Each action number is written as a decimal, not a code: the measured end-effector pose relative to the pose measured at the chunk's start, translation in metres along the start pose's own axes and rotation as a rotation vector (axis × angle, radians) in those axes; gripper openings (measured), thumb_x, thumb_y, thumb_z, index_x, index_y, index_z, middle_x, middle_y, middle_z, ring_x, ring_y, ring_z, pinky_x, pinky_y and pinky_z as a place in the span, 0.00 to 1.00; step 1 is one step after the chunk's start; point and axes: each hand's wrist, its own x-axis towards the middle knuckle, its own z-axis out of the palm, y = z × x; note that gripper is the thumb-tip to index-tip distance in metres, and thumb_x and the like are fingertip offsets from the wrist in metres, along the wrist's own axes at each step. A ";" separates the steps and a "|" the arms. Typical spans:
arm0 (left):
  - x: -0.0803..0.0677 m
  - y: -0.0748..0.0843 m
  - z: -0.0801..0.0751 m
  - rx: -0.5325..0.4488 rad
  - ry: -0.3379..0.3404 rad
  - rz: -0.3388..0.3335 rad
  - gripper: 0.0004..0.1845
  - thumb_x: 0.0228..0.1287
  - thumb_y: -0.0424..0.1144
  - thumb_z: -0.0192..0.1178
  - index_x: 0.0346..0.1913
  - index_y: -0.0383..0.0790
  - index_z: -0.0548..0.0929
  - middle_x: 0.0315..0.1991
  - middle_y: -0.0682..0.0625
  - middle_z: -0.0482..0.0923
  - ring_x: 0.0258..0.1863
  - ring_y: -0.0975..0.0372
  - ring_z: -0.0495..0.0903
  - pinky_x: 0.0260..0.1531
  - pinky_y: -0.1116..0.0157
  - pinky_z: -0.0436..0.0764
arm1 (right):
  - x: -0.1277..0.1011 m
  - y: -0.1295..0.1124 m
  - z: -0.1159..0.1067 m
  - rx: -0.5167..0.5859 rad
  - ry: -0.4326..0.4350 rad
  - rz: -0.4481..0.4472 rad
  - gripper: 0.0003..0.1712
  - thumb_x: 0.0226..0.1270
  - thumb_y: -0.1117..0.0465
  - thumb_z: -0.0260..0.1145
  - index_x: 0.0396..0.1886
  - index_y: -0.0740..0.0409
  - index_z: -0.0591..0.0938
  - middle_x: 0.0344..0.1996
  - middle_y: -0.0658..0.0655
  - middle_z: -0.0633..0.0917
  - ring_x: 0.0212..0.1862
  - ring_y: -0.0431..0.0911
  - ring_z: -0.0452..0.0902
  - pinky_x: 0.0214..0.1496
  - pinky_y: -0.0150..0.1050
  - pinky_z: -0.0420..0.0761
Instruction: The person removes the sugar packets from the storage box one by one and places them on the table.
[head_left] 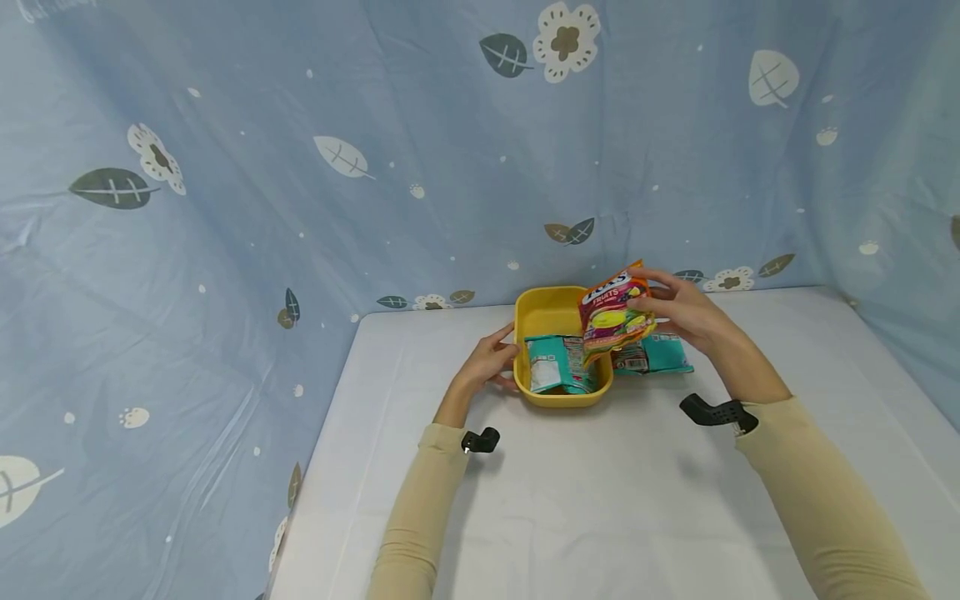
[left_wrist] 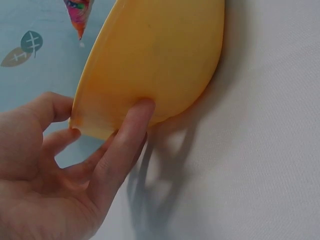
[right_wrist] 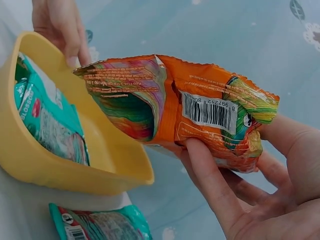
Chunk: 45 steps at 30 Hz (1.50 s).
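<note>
A yellow plastic basin (head_left: 550, 310) stands on the table near the fabric backdrop. My left hand (head_left: 491, 360) rests against its left side; in the left wrist view, fairly straight fingers (left_wrist: 125, 145) touch the outer wall and edge. My right hand (head_left: 686, 310) pinches an orange, colourful candy bag (head_left: 611, 312), printed with "FRUITS", above the basin's right rim. Its barcoded back faces the right wrist camera. Inside the basin lies a teal candy bag (right_wrist: 47, 112). Another teal bag (head_left: 663, 354) lies on the table just right of the basin, partly behind the held bag.
A white cloth covers the table (head_left: 600, 500). Behind and to the left hangs a blue curtain (head_left: 450, 167) with leaf and flower prints, close to the basin's far side. Black wrist cameras (head_left: 480, 440) sit at both sleeve cuffs.
</note>
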 end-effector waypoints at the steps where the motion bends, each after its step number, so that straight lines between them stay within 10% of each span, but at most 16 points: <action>1: 0.000 0.000 0.000 0.000 0.000 0.000 0.33 0.70 0.42 0.55 0.75 0.66 0.60 0.58 0.41 0.77 0.43 0.55 0.87 0.33 0.49 0.90 | 0.000 0.000 -0.001 0.003 0.002 -0.003 0.43 0.67 0.49 0.67 0.77 0.41 0.58 0.73 0.66 0.63 0.51 0.46 0.77 0.50 0.40 0.89; 45: 0.001 0.003 -0.004 -0.024 -0.071 -0.004 0.34 0.73 0.39 0.51 0.78 0.57 0.54 0.63 0.33 0.71 0.53 0.42 0.82 0.44 0.38 0.84 | -0.010 0.033 -0.062 0.045 0.103 0.060 0.41 0.68 0.46 0.64 0.77 0.30 0.56 0.72 0.57 0.60 0.52 0.38 0.70 0.46 0.24 0.83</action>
